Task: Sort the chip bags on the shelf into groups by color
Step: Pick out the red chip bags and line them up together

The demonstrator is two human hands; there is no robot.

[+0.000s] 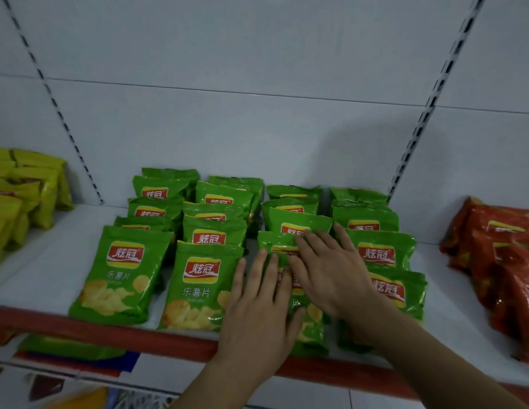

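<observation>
glossy crinkled green chip bags, matt white shelf

Both hands, left hand & right hand, flat on front green bag.

Shelf: four rows of chip bags mid-shelf, running front edge to back wall. Another bag pile at left end, third pile at right end. Both hands flat on front bag of third row from left, right hand behind left.
</observation>
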